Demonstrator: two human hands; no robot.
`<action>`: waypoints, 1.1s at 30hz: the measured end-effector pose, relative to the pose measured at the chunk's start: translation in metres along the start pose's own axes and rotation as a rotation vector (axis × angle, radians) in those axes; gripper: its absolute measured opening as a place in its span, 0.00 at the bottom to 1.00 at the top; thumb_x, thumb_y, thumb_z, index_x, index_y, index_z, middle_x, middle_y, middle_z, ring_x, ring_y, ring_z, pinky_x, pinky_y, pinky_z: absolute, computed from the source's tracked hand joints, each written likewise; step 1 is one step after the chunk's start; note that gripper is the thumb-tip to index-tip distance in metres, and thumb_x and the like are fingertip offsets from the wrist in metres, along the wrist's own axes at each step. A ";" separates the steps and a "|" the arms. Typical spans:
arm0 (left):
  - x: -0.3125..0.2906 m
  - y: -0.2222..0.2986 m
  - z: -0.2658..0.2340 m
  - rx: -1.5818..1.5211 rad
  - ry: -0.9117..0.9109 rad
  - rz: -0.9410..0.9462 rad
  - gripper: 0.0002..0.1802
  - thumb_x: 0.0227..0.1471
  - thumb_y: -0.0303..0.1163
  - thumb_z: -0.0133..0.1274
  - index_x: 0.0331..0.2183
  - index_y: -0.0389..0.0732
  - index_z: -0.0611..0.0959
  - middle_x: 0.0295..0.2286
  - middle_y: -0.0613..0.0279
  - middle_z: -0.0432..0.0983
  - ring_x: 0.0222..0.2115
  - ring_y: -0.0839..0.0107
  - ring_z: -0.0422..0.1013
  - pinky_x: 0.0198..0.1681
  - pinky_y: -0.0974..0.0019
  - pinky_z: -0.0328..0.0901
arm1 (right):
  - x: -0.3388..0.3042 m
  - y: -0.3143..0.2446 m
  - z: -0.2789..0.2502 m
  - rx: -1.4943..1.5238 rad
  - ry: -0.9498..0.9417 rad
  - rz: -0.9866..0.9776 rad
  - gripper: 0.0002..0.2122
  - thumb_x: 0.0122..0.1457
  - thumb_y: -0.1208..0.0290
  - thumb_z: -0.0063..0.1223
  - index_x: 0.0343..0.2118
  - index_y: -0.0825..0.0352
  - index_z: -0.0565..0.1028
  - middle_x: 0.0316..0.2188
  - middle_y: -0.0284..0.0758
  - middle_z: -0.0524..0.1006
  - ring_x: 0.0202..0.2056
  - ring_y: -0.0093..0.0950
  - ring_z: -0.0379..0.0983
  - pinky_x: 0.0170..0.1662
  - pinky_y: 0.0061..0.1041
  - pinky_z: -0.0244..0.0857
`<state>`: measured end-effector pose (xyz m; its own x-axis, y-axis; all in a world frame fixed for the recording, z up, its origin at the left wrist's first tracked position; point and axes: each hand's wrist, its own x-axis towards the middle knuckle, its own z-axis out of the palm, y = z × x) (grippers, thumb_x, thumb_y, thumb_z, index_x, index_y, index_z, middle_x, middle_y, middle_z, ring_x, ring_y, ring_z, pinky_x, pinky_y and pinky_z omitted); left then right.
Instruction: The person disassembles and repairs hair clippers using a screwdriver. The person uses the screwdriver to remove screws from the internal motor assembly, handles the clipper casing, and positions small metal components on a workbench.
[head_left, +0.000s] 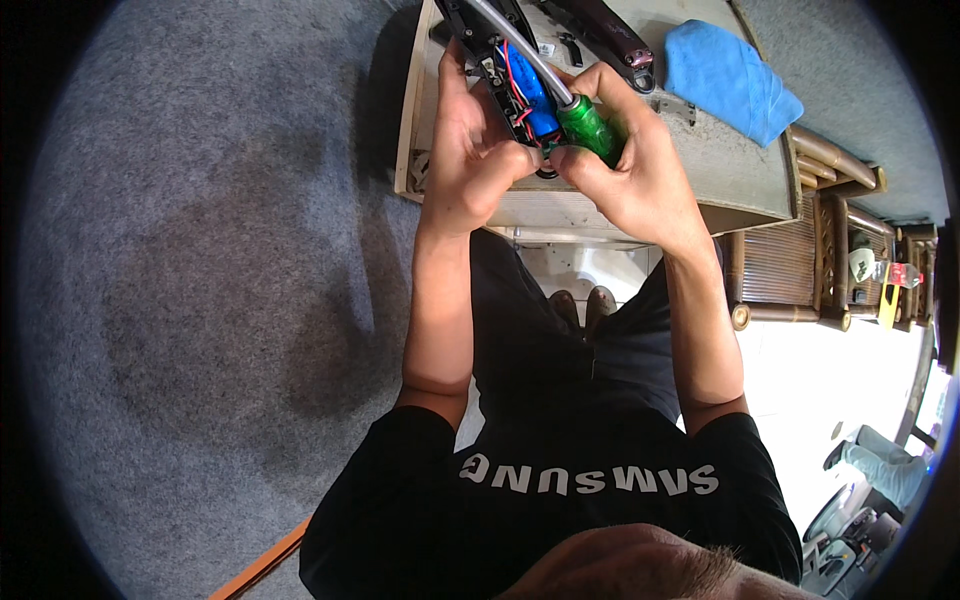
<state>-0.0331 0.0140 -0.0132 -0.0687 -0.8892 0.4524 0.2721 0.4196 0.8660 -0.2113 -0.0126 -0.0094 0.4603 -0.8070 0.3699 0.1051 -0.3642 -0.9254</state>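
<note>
My left hand (462, 170) is closed around the near end of an opened black device casing (490, 68), tilted above the table. Inside it lie a blue wrapped battery pack (522, 82) and thin red, white and black wires. A screwdriver (590, 130) with a green see-through handle is gripped in my right hand (648, 170). Its long metal shaft points away to the far left, passing over the casing. Both thumbs meet at the casing's near end, where small parts are partly covered. The casing's far end is cut off by the picture's edge.
On the wooden table (735, 185) lie a dark maroon shell piece (612, 38) with a ring end, a small black part (570, 50) and a folded blue cloth (725, 80). Bamboo furniture (790, 265) stands to the right, with a bottle (900, 274) on it. Another person's legs (885, 468) show at lower right.
</note>
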 end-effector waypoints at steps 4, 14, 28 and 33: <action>0.002 0.001 0.003 0.001 0.013 -0.005 0.45 0.36 0.19 0.46 0.61 0.33 0.59 0.51 0.43 0.73 0.51 0.60 0.75 0.60 0.57 0.70 | 0.000 0.001 -0.003 -0.064 -0.042 0.054 0.14 0.52 0.79 0.57 0.41 0.71 0.70 0.53 0.45 0.80 0.46 0.20 0.71 0.50 0.26 0.68; 0.001 -0.001 0.005 0.040 0.061 0.012 0.43 0.38 0.21 0.46 0.61 0.33 0.61 0.51 0.44 0.73 0.51 0.61 0.75 0.59 0.58 0.69 | 0.001 -0.001 -0.001 -0.021 0.003 0.033 0.15 0.51 0.78 0.59 0.42 0.71 0.70 0.53 0.46 0.80 0.46 0.18 0.69 0.50 0.25 0.69; 0.000 -0.002 0.003 -0.038 0.144 -0.047 0.31 0.54 0.24 0.45 0.60 0.36 0.65 0.49 0.49 0.76 0.50 0.65 0.75 0.59 0.61 0.69 | 0.003 -0.001 0.000 0.008 -0.018 0.030 0.14 0.52 0.80 0.58 0.42 0.72 0.71 0.53 0.49 0.80 0.57 0.23 0.73 0.55 0.26 0.68; -0.001 0.000 0.003 -0.040 0.148 -0.065 0.31 0.54 0.23 0.45 0.60 0.36 0.65 0.48 0.50 0.76 0.50 0.66 0.75 0.58 0.62 0.69 | 0.002 -0.003 0.000 -0.004 -0.023 0.033 0.14 0.52 0.80 0.58 0.42 0.72 0.71 0.48 0.46 0.81 0.62 0.28 0.72 0.57 0.26 0.67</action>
<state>-0.0362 0.0153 -0.0126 0.0545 -0.9325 0.3570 0.3099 0.3556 0.8817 -0.2105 -0.0137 -0.0061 0.4835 -0.8078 0.3370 0.0858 -0.3395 -0.9367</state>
